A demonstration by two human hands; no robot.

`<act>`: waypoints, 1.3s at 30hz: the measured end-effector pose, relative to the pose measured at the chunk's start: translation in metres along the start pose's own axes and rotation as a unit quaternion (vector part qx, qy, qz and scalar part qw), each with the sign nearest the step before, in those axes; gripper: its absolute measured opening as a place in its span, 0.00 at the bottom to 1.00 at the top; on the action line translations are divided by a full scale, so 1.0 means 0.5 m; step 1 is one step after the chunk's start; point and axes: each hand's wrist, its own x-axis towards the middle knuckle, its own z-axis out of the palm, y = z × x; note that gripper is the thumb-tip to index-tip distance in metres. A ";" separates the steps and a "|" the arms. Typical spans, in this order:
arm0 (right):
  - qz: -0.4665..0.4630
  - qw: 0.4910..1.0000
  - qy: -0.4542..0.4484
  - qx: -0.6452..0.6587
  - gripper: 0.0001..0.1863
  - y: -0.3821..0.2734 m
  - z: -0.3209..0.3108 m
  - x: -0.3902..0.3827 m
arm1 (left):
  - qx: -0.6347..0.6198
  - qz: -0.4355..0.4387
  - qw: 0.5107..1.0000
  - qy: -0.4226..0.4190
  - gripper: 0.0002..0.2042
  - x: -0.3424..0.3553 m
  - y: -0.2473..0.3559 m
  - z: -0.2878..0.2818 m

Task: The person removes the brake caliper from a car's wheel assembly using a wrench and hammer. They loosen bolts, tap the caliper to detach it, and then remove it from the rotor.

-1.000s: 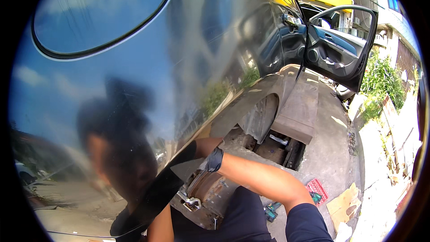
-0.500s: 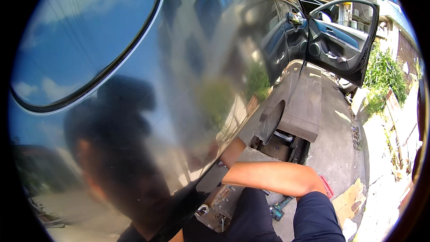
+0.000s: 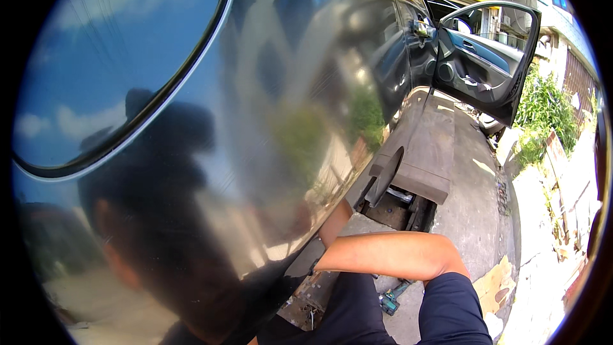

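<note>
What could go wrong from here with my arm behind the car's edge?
Your right forearm runs out of sight behind the edge of the car, so the unseen hand might get scraped or pinched. The power tool lies beside your leg and could be kicked. The floor opening is uncovered, so something dropped near it might fall in.
</note>
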 end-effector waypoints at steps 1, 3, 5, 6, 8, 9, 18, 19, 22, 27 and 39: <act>-0.004 1.000 -0.004 0.002 0.17 -0.006 0.002 0.007 | -0.003 0.002 1.000 0.016 0.16 -0.007 0.006 0.004; -0.006 1.000 -0.008 0.009 0.17 -0.014 0.014 0.012 | -0.006 0.003 0.999 0.033 0.16 -0.014 0.008 0.017; -0.007 1.000 -0.008 0.010 0.17 -0.016 0.019 0.022 | -0.009 0.019 0.999 0.041 0.16 0.006 0.012 0.037; -0.017 1.000 -0.009 0.014 0.16 -0.020 0.022 0.033 | -0.004 0.022 0.999 0.049 0.16 0.011 0.019 0.047; -0.035 0.999 -0.011 0.018 0.16 -0.033 0.028 0.055 | -0.006 0.035 0.998 0.061 0.16 0.022 0.028 0.079; -0.051 0.998 -0.011 0.020 0.16 -0.041 0.029 0.071 | -0.006 0.042 0.997 0.071 0.16 0.028 0.035 0.095; -0.087 0.994 -0.050 0.050 0.16 -0.079 0.103 0.129 | -0.049 0.068 0.986 0.146 0.16 0.022 0.059 0.082; -0.081 0.994 -0.051 0.053 0.16 -0.074 0.107 0.119 | -0.056 0.071 0.984 0.153 0.16 0.022 0.063 0.069; -0.068 0.994 -0.065 0.059 0.16 -0.057 0.092 0.086 | -0.075 0.072 0.976 0.190 0.16 0.009 0.073 0.024; -0.054 0.994 -0.055 0.077 0.16 -0.010 0.051 0.024 | -0.087 0.077 0.960 0.256 0.15 0.001 0.118 -0.024; -0.040 0.995 -0.065 0.060 0.15 -0.034 0.085 0.012 | -0.187 0.210 0.865 0.415 0.15 0.011 0.223 -0.165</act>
